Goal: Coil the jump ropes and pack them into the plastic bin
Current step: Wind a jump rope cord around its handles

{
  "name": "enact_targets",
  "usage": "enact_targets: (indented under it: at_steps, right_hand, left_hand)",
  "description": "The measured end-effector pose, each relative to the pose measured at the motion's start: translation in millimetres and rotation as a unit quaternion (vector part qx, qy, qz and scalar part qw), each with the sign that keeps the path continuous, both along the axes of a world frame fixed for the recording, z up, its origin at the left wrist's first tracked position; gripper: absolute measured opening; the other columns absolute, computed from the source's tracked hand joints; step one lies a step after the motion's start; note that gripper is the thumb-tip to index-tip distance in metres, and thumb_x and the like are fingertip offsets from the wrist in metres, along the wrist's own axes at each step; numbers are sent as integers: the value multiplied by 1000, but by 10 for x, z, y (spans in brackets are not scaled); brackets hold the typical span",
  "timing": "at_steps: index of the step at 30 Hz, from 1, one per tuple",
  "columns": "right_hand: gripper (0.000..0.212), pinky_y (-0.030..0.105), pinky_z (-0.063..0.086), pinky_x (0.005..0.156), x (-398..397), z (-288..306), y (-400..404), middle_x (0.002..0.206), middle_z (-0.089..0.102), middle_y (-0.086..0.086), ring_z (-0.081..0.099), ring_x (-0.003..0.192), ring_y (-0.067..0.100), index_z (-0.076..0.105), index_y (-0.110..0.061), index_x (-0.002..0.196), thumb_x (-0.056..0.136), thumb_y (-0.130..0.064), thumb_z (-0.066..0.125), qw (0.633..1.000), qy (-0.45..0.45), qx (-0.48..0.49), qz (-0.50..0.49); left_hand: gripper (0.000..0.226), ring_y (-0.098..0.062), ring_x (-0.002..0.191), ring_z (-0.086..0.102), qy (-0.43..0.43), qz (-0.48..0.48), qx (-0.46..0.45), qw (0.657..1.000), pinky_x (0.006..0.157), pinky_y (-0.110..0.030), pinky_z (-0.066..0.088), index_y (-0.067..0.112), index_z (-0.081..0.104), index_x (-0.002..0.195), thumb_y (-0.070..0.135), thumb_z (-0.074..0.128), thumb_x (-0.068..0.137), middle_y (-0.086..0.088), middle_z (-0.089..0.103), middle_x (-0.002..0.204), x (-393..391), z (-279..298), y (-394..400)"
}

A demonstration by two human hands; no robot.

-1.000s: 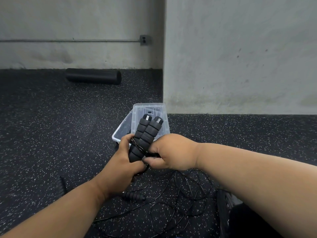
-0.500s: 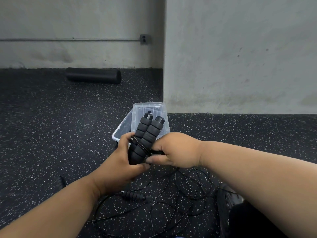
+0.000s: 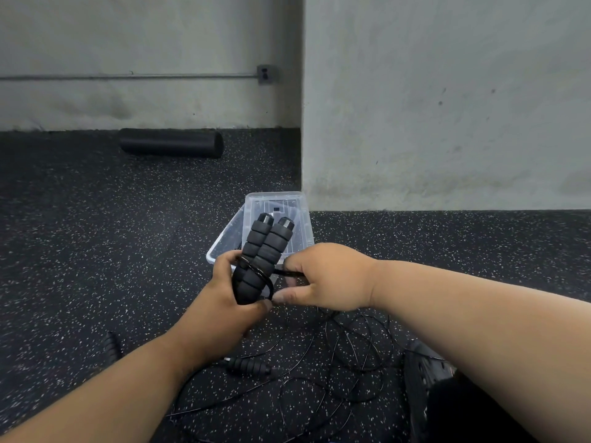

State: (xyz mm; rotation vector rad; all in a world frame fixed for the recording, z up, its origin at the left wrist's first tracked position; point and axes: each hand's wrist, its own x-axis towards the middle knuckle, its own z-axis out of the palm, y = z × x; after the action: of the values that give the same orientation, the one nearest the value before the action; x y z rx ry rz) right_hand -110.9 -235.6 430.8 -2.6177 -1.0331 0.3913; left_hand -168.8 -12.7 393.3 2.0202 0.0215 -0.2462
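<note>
Wrapping cord around two foam handles held side by side in the air, just in front of the bin on the floor. Left hand is clamped around the lower ends of both handles. Right hand is pinched on the cord right next to them, feeding it on. Hands are nearly touching.

Handling, my read: the handles are ribbed foam, light, grippy, stiff enough to act as a core. The cord is thin and springy and looks prone to kinks and tangles; I expect loops to pop off unless tension stays on. Best hold is around the handles below the wraps, with the cord pinched close to the bundle.

Count:
- 2 handles in hand, one rope.
- 2 more handles on the floor, one partly hidden behind the left arm; probably a second rope.
- Loose cord piled on the floor below the hands; can't tell which strands belong to which rope.
- 1 clear bin, lid propped up behind it. Something dark inside, can't identify.
- 1 foam roller by the far wall, well apart.
</note>
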Motion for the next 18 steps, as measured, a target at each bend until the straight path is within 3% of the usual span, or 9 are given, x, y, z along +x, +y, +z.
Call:
enact_targets:
  at_steps: [4, 6, 9, 14, 18]
  right_hand:
    - [23, 33, 38, 64, -98, 3, 74, 73, 48, -11, 49, 68, 16, 50, -24, 93, 105, -44, 52, 996, -33, -71, 40]
    - [17, 35, 40, 65, -133, 20, 103, 73, 45, -9, 49, 68, 19, 44, -25, 94, 107, -34, 49, 992, -50, -99, 61]
    - [15, 35, 46, 66, -130, 73, 88, 77, 54, -7, 54, 71, 20, 51, -26, 92, 106, -31, 51, 991, -57, -98, 66]
    - [25, 33, 49, 66, -66, 294, 40, 82, 67, -8, 60, 76, 14, 64, -23, 88, 89, -45, 77, 998, -7, -17, 58]
    - [39, 26, 43, 56, 85, 419, -75, 68, 62, -13, 52, 59, 6, 62, -17, 78, 73, -39, 93, 992, 85, 94, -22]
  left_hand:
    - [80, -21, 67, 71, 2, 22, 47, 999, 66, -48, 62, 55, 30, 132, 21, 84, 84, 6, 75, 102, 15, -46, -8]
    - [85, -17, 64, 70, 21, 22, 74, 997, 63, -43, 61, 50, 25, 142, 24, 83, 85, 7, 72, 106, 30, -73, 5]
    - [88, -14, 70, 70, 49, -15, 129, 990, 65, -38, 61, 41, 24, 147, 29, 83, 84, 10, 68, 108, 60, -98, 39]
    - [84, -6, 93, 68, 32, -186, 235, 953, 88, -36, 58, 48, 24, 144, 41, 80, 82, 15, 70, 108, -28, 5, 18]
    - [83, -6, 106, 66, -42, -271, 263, 925, 91, -29, 54, 48, 25, 144, 46, 79, 80, 17, 69, 121, -150, 171, -103]
